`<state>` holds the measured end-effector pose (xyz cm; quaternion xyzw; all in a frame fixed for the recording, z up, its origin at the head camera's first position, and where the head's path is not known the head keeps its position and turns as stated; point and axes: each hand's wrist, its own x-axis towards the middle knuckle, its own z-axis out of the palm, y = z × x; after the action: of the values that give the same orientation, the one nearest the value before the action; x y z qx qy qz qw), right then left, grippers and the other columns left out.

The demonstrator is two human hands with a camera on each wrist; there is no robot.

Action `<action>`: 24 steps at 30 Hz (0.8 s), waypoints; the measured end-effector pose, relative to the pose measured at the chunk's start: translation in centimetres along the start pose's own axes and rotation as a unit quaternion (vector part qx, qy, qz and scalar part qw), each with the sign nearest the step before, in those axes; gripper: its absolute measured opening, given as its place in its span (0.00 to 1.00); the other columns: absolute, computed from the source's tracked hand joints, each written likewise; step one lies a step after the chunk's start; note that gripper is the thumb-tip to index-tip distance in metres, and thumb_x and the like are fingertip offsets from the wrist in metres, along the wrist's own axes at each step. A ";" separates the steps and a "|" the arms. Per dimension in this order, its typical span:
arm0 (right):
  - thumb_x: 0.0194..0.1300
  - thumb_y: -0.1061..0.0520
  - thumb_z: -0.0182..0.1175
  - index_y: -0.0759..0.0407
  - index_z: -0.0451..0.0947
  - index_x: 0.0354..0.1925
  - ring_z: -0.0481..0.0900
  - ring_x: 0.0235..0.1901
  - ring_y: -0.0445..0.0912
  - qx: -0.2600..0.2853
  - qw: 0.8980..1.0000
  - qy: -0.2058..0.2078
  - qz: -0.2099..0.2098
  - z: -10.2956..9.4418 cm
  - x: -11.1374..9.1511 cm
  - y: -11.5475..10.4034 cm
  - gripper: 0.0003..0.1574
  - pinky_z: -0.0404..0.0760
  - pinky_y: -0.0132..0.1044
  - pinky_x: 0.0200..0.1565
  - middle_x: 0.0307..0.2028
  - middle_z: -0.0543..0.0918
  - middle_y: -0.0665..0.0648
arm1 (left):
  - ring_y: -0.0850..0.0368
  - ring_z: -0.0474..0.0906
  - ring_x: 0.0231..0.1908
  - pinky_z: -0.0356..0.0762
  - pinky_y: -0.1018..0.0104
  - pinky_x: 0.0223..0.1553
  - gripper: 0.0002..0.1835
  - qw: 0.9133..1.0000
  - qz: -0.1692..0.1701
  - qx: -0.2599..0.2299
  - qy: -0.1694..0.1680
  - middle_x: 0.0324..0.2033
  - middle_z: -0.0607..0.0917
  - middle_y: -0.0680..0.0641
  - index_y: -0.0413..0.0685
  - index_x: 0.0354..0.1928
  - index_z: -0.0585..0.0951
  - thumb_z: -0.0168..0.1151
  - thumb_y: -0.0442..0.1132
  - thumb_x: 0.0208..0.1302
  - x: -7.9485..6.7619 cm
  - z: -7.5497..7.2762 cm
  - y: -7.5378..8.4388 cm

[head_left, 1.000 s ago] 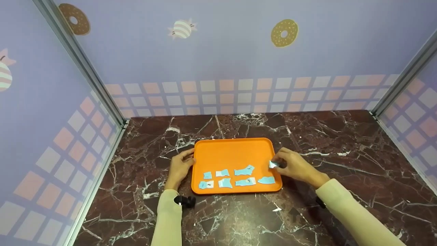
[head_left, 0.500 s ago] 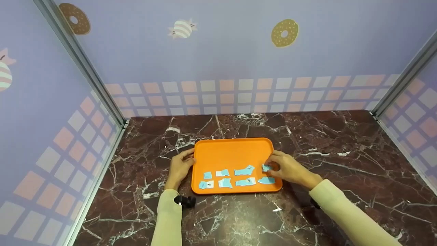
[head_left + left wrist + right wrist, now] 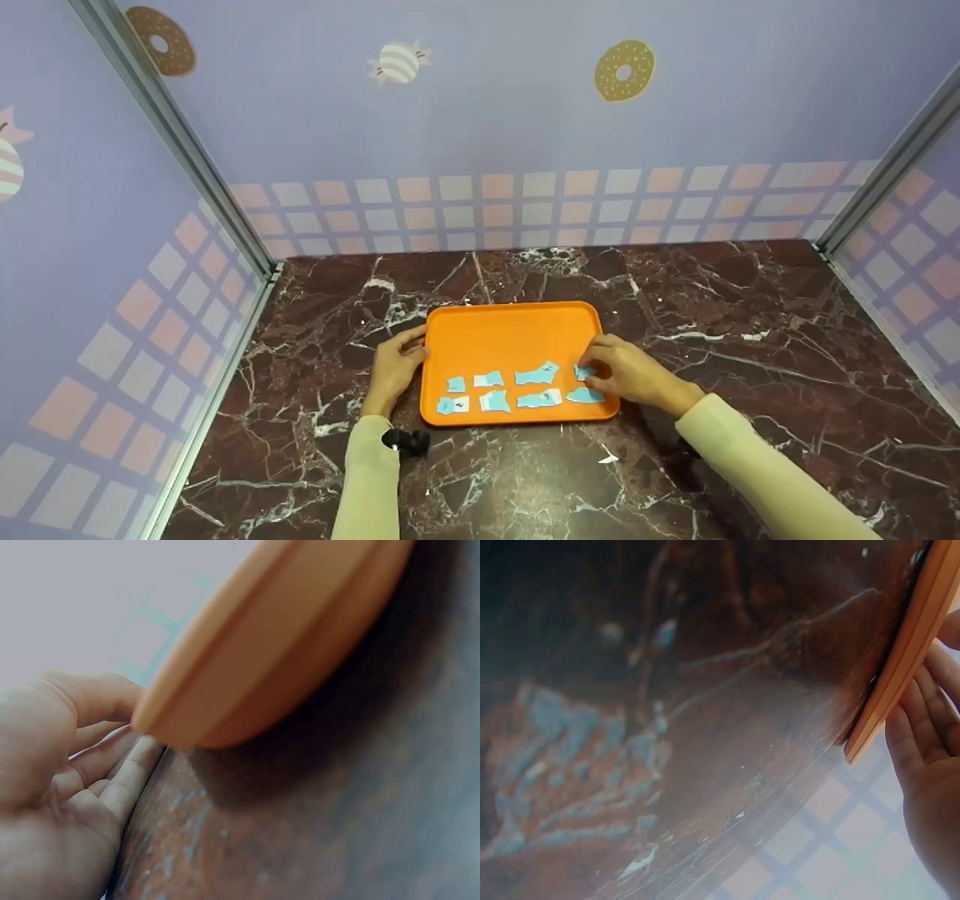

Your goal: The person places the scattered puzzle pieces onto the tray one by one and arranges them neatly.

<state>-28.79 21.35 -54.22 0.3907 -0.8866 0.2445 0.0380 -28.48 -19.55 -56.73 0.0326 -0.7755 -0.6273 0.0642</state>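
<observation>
An orange tray [image 3: 514,330] lies on the table, with several torn blue-and-white paper pieces [image 3: 534,373] in two rows along its near half. At its left edge, my left hand [image 3: 394,369] holds the rim between thumb and fingers; the left wrist view shows the thumb [image 3: 105,696] against the tray's edge. My right hand [image 3: 628,367] reaches over the right rim, its fingertips on a small blue paper piece [image 3: 582,372] at the right end of the back row. Those fingers partly cover it. Just nearer lies another blue paper piece [image 3: 583,396], also partly hidden.
The table is dark red marble [image 3: 720,315] with white veins and small white flecks. Patterned lilac walls [image 3: 510,135] stand behind and at both sides. A black wrist device [image 3: 409,441] sits at the left cuff.
My right hand has moved left over the tray and brought the small blue paper piece down to the back row's right end. The left hand has stayed at the rim.
</observation>
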 end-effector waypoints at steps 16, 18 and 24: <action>0.61 0.64 0.75 0.62 0.86 0.43 0.78 0.45 0.51 -0.001 1.000 0.003 -0.005 -0.1 -0.1 -0.1 0.12 0.82 0.50 0.49 0.44 0.81 0.56 | 0.39 0.85 0.55 0.84 0.65 0.51 0.22 1.000 0.004 -0.007 0.004 0.53 0.87 0.31 0.30 0.64 0.83 0.64 0.23 0.67 0.2 0.2 -0.1; 0.61 0.63 0.75 0.62 0.86 0.44 0.79 0.45 0.52 0.000 1.000 0.004 -0.004 -0.1 -0.1 -0.1 0.12 0.82 0.50 0.49 0.44 0.81 0.56 | 0.39 0.85 0.55 0.85 0.65 0.51 0.22 1.000 0.001 -0.008 0.006 0.53 0.87 0.31 0.30 0.64 0.83 0.64 0.23 0.68 0.2 0.1 -0.2; 0.64 0.61 0.75 0.61 0.86 0.45 0.79 0.46 0.53 0.000 1.000 0.001 0.006 -0.2 -0.2 -0.2 0.12 0.82 0.51 0.50 0.46 0.82 0.57 | 0.41 0.86 0.55 0.83 0.69 0.50 0.22 1.000 -0.011 -0.011 0.006 0.53 0.87 0.33 0.33 0.65 0.83 0.64 0.25 0.69 0.2 0.1 -0.3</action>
<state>-28.52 21.46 -53.97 0.3851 -0.8889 0.2451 0.0373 -28.73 -19.59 -57.07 0.0438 -0.7677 -0.6363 0.0625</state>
